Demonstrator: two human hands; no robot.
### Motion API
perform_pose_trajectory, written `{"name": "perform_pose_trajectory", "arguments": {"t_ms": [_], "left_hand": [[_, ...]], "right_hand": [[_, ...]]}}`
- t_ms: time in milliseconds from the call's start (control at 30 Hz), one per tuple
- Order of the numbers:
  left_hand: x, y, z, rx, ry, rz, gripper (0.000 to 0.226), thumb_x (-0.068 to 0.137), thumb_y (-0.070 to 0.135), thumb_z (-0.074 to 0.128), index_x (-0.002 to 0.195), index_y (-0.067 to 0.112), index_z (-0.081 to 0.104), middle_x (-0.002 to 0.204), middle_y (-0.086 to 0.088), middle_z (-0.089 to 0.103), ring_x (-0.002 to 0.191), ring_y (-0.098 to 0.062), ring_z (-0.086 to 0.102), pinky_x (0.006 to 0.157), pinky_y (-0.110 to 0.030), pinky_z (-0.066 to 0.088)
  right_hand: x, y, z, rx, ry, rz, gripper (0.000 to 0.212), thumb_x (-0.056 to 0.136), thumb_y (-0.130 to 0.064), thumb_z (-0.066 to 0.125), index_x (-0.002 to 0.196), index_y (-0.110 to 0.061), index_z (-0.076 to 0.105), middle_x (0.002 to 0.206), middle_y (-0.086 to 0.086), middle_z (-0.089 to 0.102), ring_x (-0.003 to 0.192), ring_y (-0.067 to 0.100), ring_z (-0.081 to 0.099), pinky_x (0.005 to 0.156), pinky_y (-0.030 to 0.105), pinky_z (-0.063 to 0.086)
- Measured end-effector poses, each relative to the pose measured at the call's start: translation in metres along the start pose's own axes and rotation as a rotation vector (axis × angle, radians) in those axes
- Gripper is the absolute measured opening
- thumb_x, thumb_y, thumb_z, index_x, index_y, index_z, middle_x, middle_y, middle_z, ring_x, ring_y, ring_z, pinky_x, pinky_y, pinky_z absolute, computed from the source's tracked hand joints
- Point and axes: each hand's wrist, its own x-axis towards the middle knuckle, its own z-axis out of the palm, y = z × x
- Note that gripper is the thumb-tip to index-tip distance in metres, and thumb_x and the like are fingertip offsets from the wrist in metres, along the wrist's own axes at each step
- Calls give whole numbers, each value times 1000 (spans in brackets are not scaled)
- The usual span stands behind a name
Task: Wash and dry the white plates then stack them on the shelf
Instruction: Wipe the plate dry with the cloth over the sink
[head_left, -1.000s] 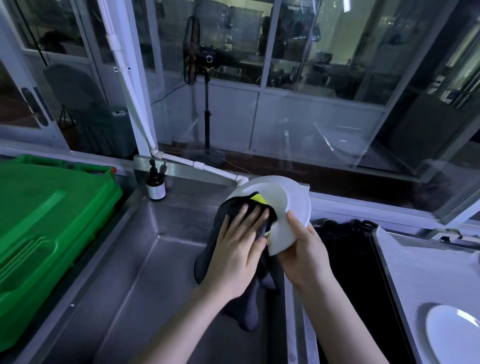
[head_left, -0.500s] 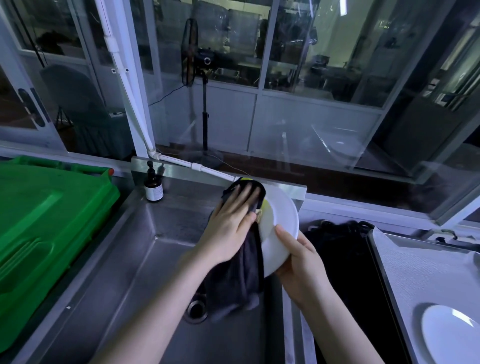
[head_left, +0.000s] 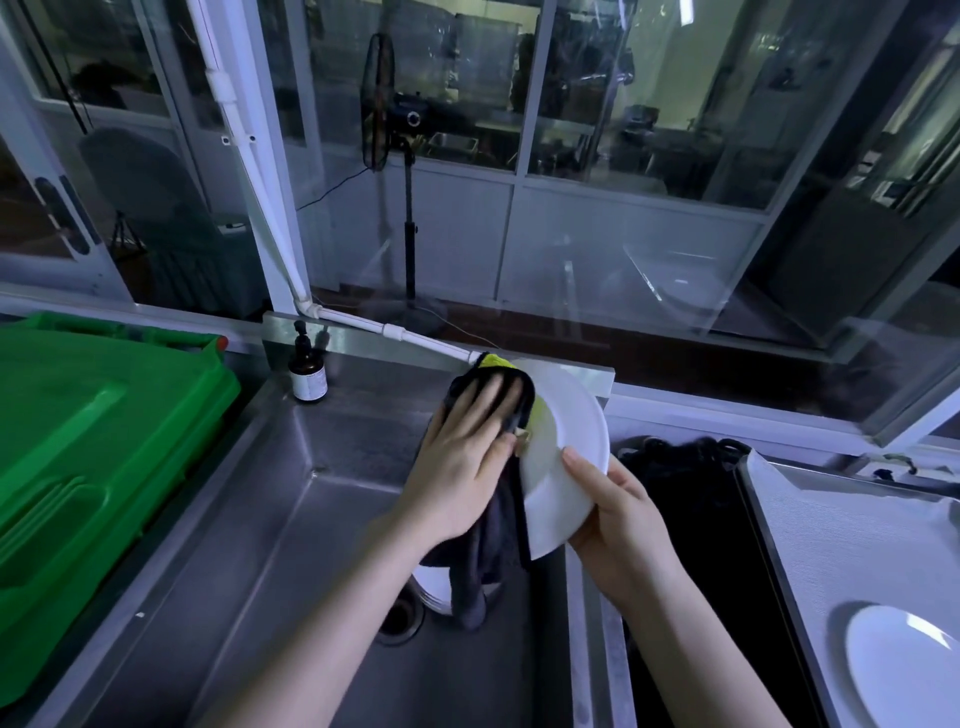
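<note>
A white plate (head_left: 566, 457) is held on edge over the steel sink (head_left: 260, 519). My right hand (head_left: 618, 514) grips its lower right rim, thumb on the near face. My left hand (head_left: 462, 457) presses a dark cloth with a yellow side (head_left: 498, 525) flat against the plate's left face, fingers spread. The cloth hangs down below the plate toward the drain. More white plates (head_left: 434, 590) lie in the sink bottom, mostly hidden by the cloth. Another white plate (head_left: 904, 670) lies on the counter at the lower right.
A green bin lid (head_left: 88, 441) fills the left side. A brown pump bottle (head_left: 308, 373) stands at the sink's back left corner. A white pipe (head_left: 395, 332) runs along the back ledge. A dark basin (head_left: 691, 509) sits right of the sink, beside a steel counter (head_left: 841, 545).
The plate has turned more edge-on. My left hand with the cloth moved from the plate's near face up to its upper left side; the view shifted slightly.
</note>
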Motion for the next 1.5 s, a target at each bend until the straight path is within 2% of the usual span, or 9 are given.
{"name": "perform_pose_trajectory", "arguments": {"t_ms": [167, 300, 467, 633, 767, 1000, 1200, 1333, 1500], "left_hand": [[-14, 14, 6, -16, -25, 99, 51, 100, 44, 20, 150, 39, 12, 157, 22, 5, 147, -1, 0, 123, -42, 2], [13, 22, -11, 90, -34, 197, 51, 100, 39, 23, 150, 37, 32, 160, 17, 19, 149, -6, 7, 122, -43, 2], [21, 16, -17, 87, -83, 319, 41, 103, 33, 33, 138, 30, 53, 146, 15, 45, 143, -6, 28, 116, -45, 23], [-9, 0, -2, -14, 31, 180, 48, 104, 28, 34, 152, 24, 32, 162, 9, 19, 151, -12, 10, 121, -44, 16], [-26, 6, 11, 11, -24, 180, 50, 105, 42, 21, 154, 37, 16, 162, 13, 17, 151, -11, 9, 123, -45, 8], [16, -4, -6, -15, 20, 214, 47, 104, 36, 28, 150, 31, 36, 159, 13, 28, 149, -6, 16, 121, -30, 11], [-2, -33, -1, -399, 73, -73, 45, 105, 19, 38, 145, 35, 28, 156, 14, 28, 143, 7, 23, 117, -15, 18], [-34, -15, 24, -370, 165, -129, 45, 103, 29, 32, 148, 30, 27, 161, 11, 16, 151, -12, 8, 123, -38, 13], [-45, 21, 36, 12, 79, 72, 51, 104, 45, 13, 154, 36, 19, 163, 17, 10, 151, -7, 5, 120, -49, 14]], "right_hand": [[1, -6, 0, -21, 25, 8, 24, 81, -22, 70, 102, -14, 78, 108, 19, 74, 91, 28, 74, 71, 34, 60], [-3, 1, 0, -84, -72, 86, 20, 85, -15, 73, 104, -9, 76, 109, 21, 73, 92, 28, 73, 71, 33, 59], [-7, 8, -3, -132, -161, 109, 20, 88, -14, 70, 105, -3, 74, 108, 23, 73, 93, 31, 72, 76, 34, 59], [-1, 2, -8, -89, -64, 80, 38, 77, -20, 78, 110, -2, 73, 114, 25, 71, 97, 33, 72, 75, 34, 59], [3, -1, -7, -72, -33, 49, 27, 84, -19, 69, 108, -9, 75, 111, 22, 72, 95, 31, 73, 75, 35, 59], [-4, 1, -2, -151, -101, 87, 23, 83, -17, 73, 102, -5, 76, 105, 23, 74, 88, 30, 73, 69, 34, 59], [-2, -10, -11, -136, -29, 24, 24, 73, -21, 80, 95, -11, 79, 104, 20, 75, 87, 28, 74, 66, 31, 59], [7, -6, -14, -52, 3, -6, 31, 75, -25, 78, 104, -13, 78, 113, 17, 73, 99, 29, 73, 73, 32, 59], [12, 10, -9, 25, 42, 24, 29, 84, -23, 67, 109, -12, 77, 118, 21, 70, 104, 32, 71, 78, 36, 60]]}}
